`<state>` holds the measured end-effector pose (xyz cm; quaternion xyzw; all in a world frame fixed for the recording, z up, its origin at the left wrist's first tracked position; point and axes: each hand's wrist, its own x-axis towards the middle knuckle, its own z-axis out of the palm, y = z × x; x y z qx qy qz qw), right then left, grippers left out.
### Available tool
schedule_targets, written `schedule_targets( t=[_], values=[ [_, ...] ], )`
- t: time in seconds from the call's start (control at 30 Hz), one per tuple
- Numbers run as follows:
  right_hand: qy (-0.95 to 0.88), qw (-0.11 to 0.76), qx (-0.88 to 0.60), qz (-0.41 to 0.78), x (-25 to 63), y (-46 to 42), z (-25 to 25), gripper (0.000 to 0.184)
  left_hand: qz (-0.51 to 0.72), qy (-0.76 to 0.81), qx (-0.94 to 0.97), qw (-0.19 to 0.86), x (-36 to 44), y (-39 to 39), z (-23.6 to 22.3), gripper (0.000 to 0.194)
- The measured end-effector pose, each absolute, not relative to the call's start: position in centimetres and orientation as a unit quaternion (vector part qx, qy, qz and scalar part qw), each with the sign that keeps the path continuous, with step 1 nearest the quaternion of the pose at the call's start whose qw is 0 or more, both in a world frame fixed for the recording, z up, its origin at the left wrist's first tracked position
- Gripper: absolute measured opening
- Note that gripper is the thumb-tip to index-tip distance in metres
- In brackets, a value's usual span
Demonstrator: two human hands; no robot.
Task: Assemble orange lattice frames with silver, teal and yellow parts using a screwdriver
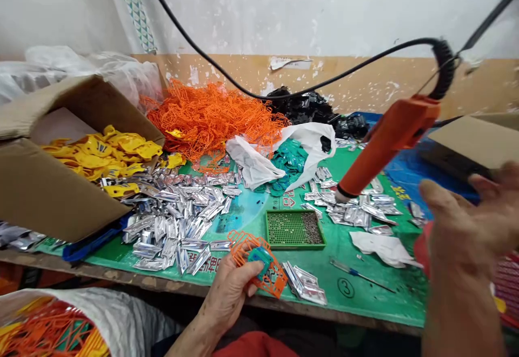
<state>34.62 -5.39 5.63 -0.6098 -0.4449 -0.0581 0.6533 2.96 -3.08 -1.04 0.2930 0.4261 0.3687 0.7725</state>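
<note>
Rectangular green plastic tray [295,246] on the green-covered table [338,254], flat silvery pieces [162,233] on both sides, thin orange plastic frames [211,119] behind, brown cardboard box [48,189] far left

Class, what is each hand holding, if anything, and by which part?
The left hand grips an orange plastic piece and teal plate at their near left side, thumb over the plate. The right hand is open, holding nothing visible.

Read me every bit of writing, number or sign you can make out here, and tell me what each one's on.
"3", circled, on the green table covering.
"合", red, same covering, behind the green tray.
"牌", same covering, front edge; its neighbours are partly covered.
Too blurred or small to read: yellow characters on the blue sheet, dark marks on the yellow parts.
</note>
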Motion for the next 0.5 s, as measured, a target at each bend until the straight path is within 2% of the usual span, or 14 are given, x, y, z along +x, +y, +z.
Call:
schedule_targets(
  t=[0.07, 0.17, 0.3, 0.5],
  values=[
    [-0.383, 0.693, -0.609, -0.046, 35.8, -3.3, 7.2, 0.071, 0.361, 0.435, 0.303, 0.767, 2.9, -3.1, -1.1, 0.036],
    [-0.402, 0.721, -0.555, 0.101, 35.3, 0.2, 8.6, 0.072, 0.352, 0.446, 0.322, 0.757, 2.6, -3.1, -1.6, 0.038],
    [-0.432, 0.715, -0.48, 0.268, 32.6, 3.0, 9.6, 0.055, 0.362, 0.451, 0.35, 0.737, 2.3, -3.0, -2.0, 0.041],
    [-0.408, 0.693, -0.486, 0.343, 29.6, 3.8, 11.0, 0.049, 0.347, 0.443, 0.383, 0.732, 2.0, -2.7, -1.4, 0.037]
  ],
)
